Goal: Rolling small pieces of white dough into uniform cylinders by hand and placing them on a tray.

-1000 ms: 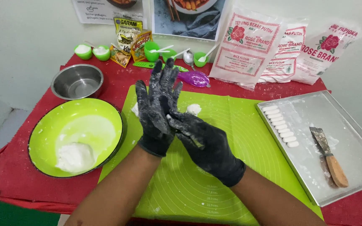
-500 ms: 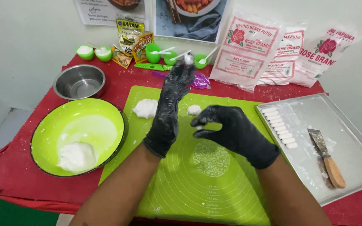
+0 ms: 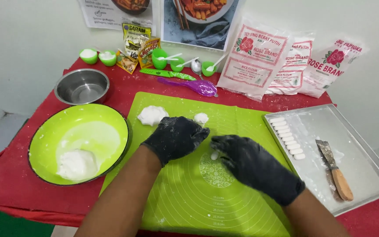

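Green mat (image 3: 224, 206), left hand (image 3: 176, 137), right hand (image 3: 253, 169), dough piece (image 3: 214, 155)

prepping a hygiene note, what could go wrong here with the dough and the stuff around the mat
1. The dough piece under the right hand is small and soft-looking; pressing hard could flatten it unlike the even pieces on the tray.
2. Both gloves look floury; the left hand could smear the mat.
3. The two lumps lie uncovered on the mat and may dry out.
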